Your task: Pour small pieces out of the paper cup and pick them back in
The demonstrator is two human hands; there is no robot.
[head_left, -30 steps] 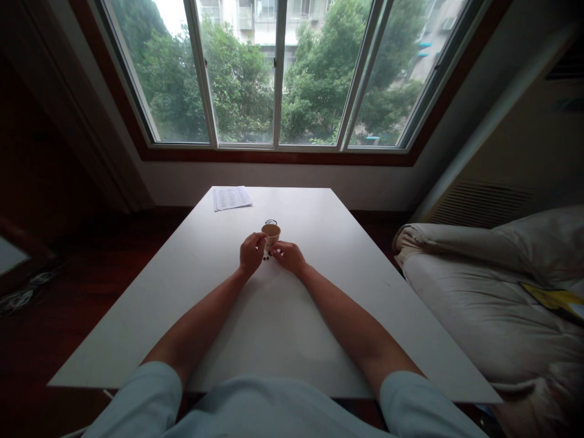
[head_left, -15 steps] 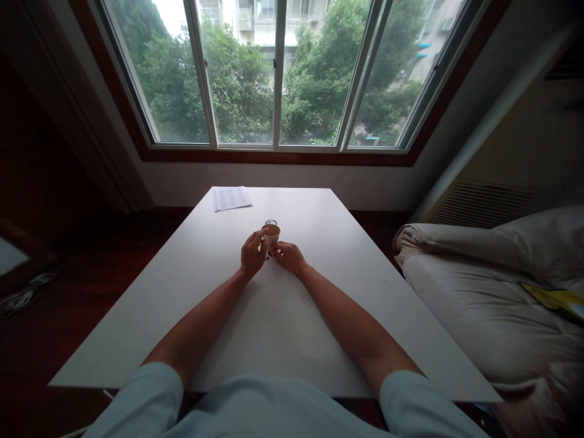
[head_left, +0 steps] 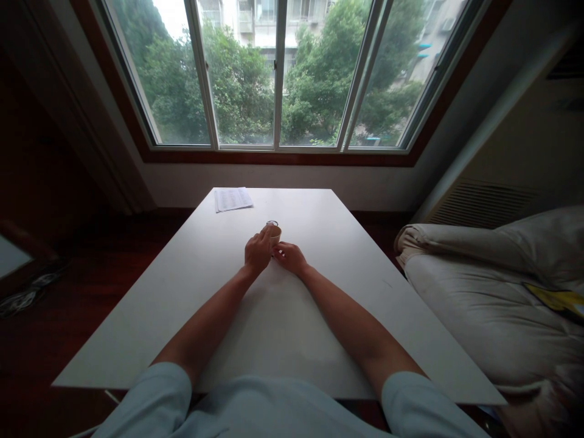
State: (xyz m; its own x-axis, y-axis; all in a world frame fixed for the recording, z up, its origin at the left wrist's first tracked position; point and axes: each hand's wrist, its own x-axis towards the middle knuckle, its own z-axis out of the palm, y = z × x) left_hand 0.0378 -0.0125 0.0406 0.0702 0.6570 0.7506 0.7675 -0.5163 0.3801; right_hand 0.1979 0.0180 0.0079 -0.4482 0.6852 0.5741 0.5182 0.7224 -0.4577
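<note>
A small brown cup [head_left: 276, 233] stands on the white table [head_left: 310, 304], its opening facing up. My left hand [head_left: 258, 249] is closed against the cup's left side, fingers at the rim, covering much of it. Low at the cup's right front is my right hand [head_left: 291, 257], its fingertips pinched together close to the tabletop. Whatever is between those fingertips is too small to make out. Tiny dark bits by the cup's base are mostly hidden by my hands. Just behind the cup lies a round thing with a dark rim [head_left: 272, 222], partly covered.
Printed paper sheets [head_left: 233, 199] lie at the table's far left corner. Beyond the table is a wide window [head_left: 278, 91]. A padded beige sofa [head_left: 465, 292] stands along the right side, and cables [head_left: 27, 295] lie on the floor at left.
My left hand has turned and moved slightly right, covering more of the cup and the dark bits in front. The right hand stays low near the cup's base.
</note>
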